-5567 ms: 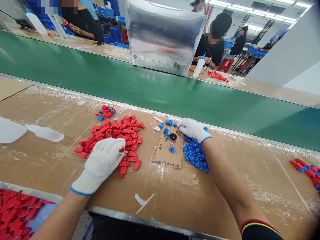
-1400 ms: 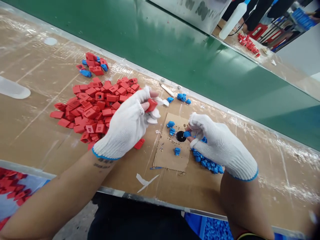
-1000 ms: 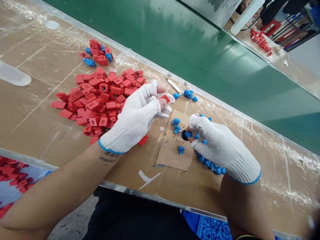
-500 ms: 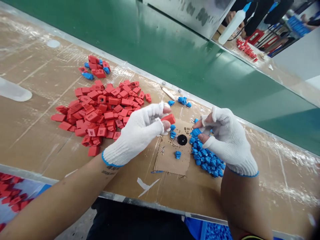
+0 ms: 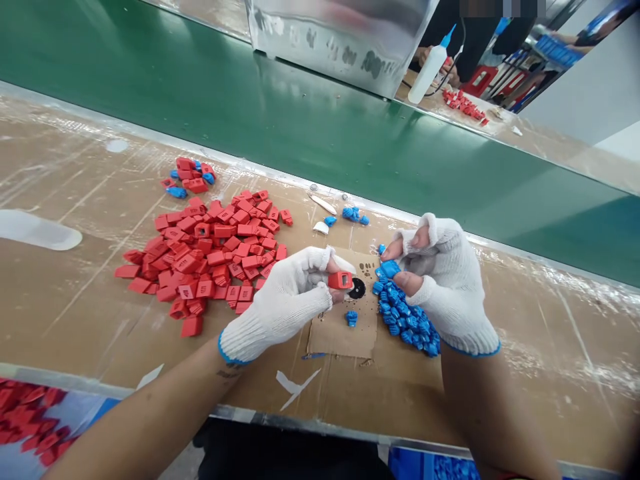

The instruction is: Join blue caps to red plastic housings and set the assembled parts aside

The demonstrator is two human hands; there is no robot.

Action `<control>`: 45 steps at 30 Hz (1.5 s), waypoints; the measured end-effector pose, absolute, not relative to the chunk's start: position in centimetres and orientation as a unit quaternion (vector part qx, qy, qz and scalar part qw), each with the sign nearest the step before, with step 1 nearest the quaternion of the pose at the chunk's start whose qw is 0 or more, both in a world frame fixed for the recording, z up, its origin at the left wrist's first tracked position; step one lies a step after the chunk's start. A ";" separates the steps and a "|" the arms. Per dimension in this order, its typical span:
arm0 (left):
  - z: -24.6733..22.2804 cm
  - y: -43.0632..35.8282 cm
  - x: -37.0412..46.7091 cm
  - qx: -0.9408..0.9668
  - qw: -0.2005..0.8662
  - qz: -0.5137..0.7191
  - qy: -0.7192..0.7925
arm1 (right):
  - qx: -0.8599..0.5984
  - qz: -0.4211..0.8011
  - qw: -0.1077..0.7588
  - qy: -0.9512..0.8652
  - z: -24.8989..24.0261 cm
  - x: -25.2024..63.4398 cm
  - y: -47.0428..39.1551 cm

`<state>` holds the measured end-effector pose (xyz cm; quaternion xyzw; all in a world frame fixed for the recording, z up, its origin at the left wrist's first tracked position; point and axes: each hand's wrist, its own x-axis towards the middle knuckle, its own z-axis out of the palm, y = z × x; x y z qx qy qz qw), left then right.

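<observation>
In a white glove with bare fingertips, my left hand (image 5: 293,290) grips a red block (image 5: 341,280), its square opening facing me. My right hand (image 5: 440,277), gloved the same way, pinches a blue piece (image 5: 389,269) between thumb and fingers above the pile of blue pieces (image 5: 407,319). Between the hands lies a cardboard sheet (image 5: 327,337) with a small black disc (image 5: 357,289) and one blue piece (image 5: 351,319) on it. A large pile of red blocks (image 5: 210,247) spreads left of my left hand.
Behind the table edge runs a green belt (image 5: 210,100) with a metal box (image 5: 340,47). A small red and blue cluster (image 5: 190,179) sits back left. A white bottle (image 5: 430,70) and another person's hands are far back right. Bins of red and blue parts show below the table.
The red block in my left hand has turned so its opening faces me. My right fingers have closed on a blue piece. The camera view has shifted.
</observation>
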<state>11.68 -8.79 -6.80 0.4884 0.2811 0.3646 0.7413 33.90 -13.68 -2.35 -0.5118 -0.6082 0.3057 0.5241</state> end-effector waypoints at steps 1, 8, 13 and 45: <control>-6.7 -8.9 11.8 0.486 0.742 0.364 0.284 | -0.513 0.302 0.523 -0.610 -2.3 33.8 -13.8; -6.1 -8.5 11.7 0.500 0.722 0.380 0.292 | -0.518 0.266 0.417 -0.697 -1.8 35.3 -14.5; -6.0 -7.4 11.1 0.523 0.655 0.426 0.341 | -0.546 0.232 0.227 -0.773 -1.7 36.4 -13.8; -6.6 -8.4 11.8 0.504 0.701 0.421 0.276 | -0.447 0.258 0.575 -0.635 -2.2 33.5 -14.8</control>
